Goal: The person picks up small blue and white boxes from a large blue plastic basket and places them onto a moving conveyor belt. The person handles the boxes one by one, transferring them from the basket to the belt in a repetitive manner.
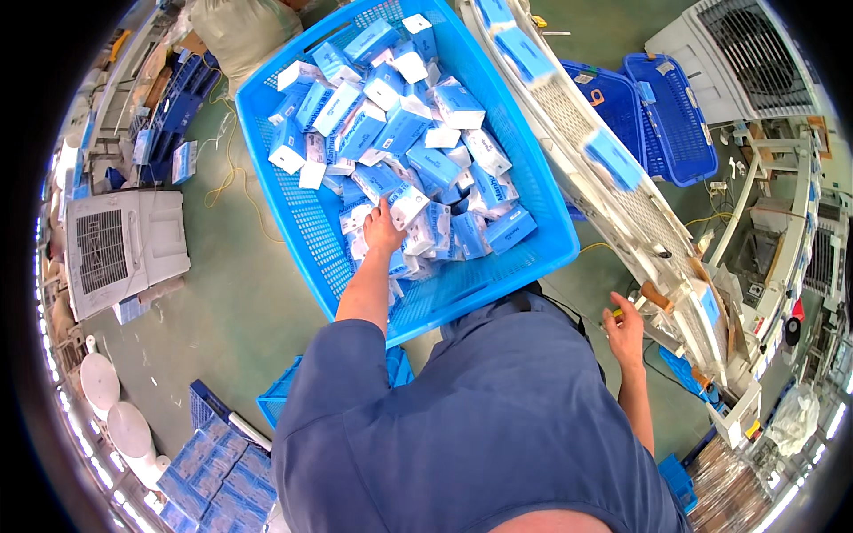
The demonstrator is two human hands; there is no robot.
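A large light-blue plastic basket (283, 200) stands in front of me, heaped with blue-and-white boxy packs that look like tissue packs. My left hand (383, 233) reaches over its near left side into the heap. Its fingers are closed against the corner of a tissue pack (410, 206), which still lies among the others. My right hand (625, 329) hangs to the right of the basket, close to the near end of a conveyor (569, 124). Its fingers are apart, with nothing in them.
On the conveyor lie several blue packs (613, 160). Dark-blue baskets (666, 115) and a white air cooler (733, 58) stand beyond it; another cooler (129, 249) stands at the left. Stacked blue packs (218, 480) are at lower left, and a yellow cord (233, 169) crosses the floor.
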